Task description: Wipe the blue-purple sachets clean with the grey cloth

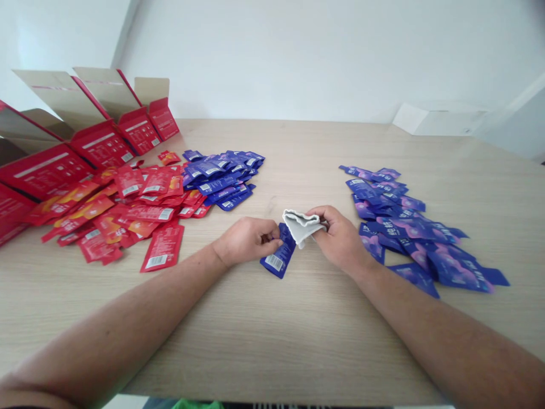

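Two bare forearms (128,326) stretch over a pale wood table (298,352) from its near edge. Between them, one blue pouch (277,261) has its barcode end toward the camera; the left hand (247,241) pinches its upper part between thumb and fingers. Apart from that hand, just beside the pouch, the right hand (338,236) grips a folded whitish cloth (300,227). To the right spreads a loose pile of blue pouches with pink patterning (404,227). On the left lie heaped red and orange pouches (136,213), touching a stack of blue barcoded pouches (219,173). What the pouches contain cannot be seen. Behind the red heap stands a row of red cardboard boxes (100,145), flaps raised, their contents hidden. Farthest back, a white object (443,120) sits near the pale wall (319,57).
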`<state>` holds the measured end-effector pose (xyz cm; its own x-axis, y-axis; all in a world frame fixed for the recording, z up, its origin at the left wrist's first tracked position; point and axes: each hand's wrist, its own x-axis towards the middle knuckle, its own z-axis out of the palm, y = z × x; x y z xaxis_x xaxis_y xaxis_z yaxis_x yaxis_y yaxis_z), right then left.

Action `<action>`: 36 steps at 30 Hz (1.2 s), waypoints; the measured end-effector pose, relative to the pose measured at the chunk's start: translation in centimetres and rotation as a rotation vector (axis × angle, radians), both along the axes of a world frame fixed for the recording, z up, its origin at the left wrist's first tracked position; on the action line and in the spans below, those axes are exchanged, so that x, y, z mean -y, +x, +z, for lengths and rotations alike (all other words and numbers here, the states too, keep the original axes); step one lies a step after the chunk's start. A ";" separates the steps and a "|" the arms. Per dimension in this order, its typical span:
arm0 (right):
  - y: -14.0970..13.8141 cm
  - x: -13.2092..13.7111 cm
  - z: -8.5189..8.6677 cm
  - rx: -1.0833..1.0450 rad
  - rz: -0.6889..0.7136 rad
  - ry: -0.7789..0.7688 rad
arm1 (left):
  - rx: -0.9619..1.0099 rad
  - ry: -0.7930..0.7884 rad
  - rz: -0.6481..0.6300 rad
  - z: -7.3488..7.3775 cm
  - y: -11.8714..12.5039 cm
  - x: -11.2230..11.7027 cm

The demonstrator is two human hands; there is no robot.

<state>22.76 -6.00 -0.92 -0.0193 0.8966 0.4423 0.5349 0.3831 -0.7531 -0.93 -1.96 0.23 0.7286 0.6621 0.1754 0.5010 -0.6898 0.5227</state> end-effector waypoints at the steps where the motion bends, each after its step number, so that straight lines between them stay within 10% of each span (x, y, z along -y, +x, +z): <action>1: 0.0 0.1 0.0 0.015 0.018 0.023 | 0.036 -0.077 0.075 -0.3 0.2 -0.2; 9: -0.4 0.6 -0.1 0.238 0.306 0.169 | 0.034 -0.626 0.237 -0.9 0.9 -1.2; 24: -2.8 3.4 0.1 0.527 0.575 0.136 | -0.106 -0.344 0.247 -0.6 1.3 0.0; 36: -1.9 2.2 -0.4 0.505 0.535 0.138 | -0.041 -0.594 0.210 -0.8 0.9 -0.5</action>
<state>20.82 -8.23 -1.36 -0.6679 0.6448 0.3716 0.5170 0.7612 -0.3915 -0.08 -1.49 -0.61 0.5705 0.7677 -0.2916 0.6222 -0.1723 0.7637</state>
